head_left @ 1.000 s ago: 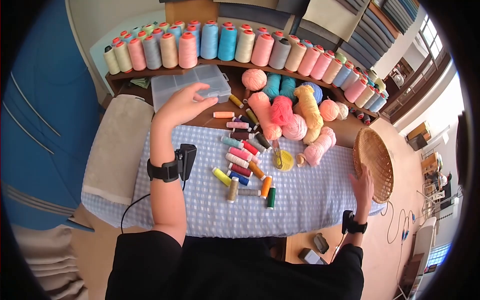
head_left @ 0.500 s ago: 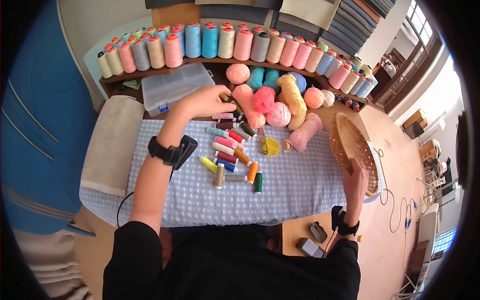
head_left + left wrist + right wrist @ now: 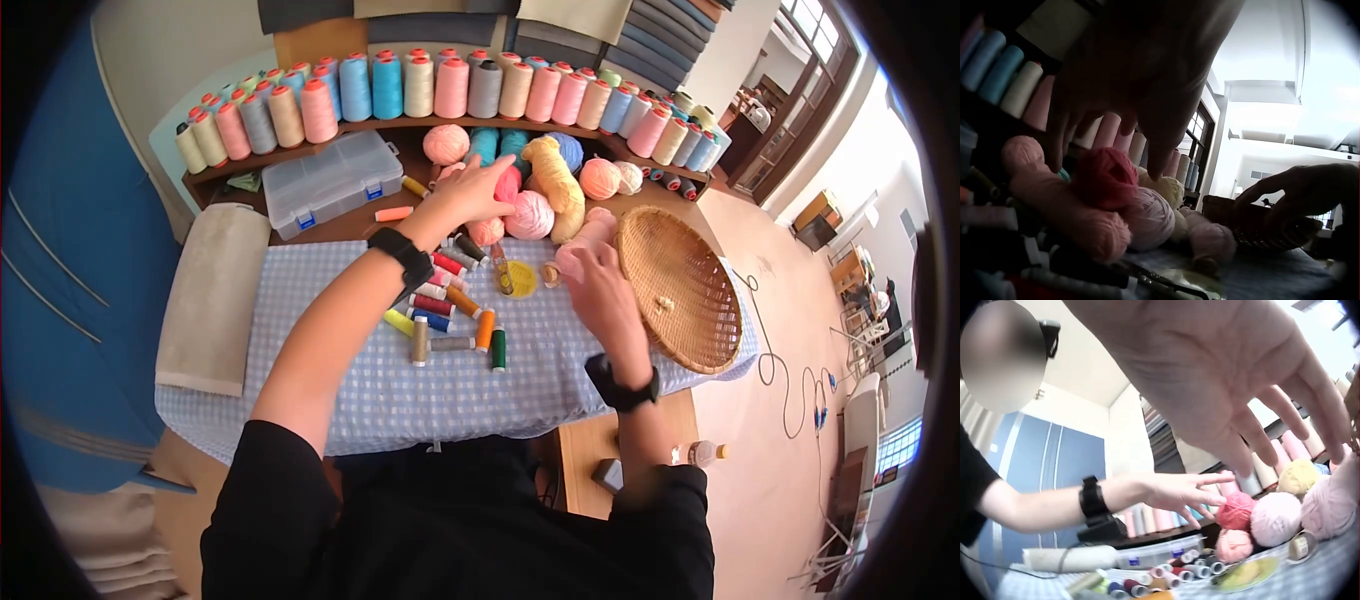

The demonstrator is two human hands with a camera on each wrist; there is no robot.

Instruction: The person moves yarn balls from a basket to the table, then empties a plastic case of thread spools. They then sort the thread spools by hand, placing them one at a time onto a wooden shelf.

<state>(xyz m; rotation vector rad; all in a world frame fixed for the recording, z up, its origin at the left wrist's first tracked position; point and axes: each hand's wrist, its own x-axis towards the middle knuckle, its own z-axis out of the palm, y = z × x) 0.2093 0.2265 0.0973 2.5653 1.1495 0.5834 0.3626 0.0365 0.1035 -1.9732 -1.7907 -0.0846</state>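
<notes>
My left hand (image 3: 468,192) reaches with spread fingers over the pile of yarn, holding nothing. Below its fingers in the left wrist view sits a red yarn ball (image 3: 1107,178), beside a long peach skein (image 3: 1066,209) and a pale pink ball (image 3: 1150,219). My right hand (image 3: 605,300), fingers apart and slightly bent, hovers by a light pink skein (image 3: 590,235), just left of the round wicker basket (image 3: 685,270). A yellow skein (image 3: 558,185) lies farther back between the hands. In the right wrist view both hands appear empty near the yarn.
Several small thread spools (image 3: 430,304) lie on the checked cloth (image 3: 330,370), near a yellow disc (image 3: 521,281) with thread snips (image 3: 501,268). A clear plastic case (image 3: 330,185) stands behind. Large thread cones (image 3: 452,88) line the back shelf. A rolled grey cloth (image 3: 205,300) lies left.
My left hand has swung right, from beside the plastic case to over the yarn. My right hand has left the basket's rim and moved left; the basket now sits nearer the yarn, its inside facing up more.
</notes>
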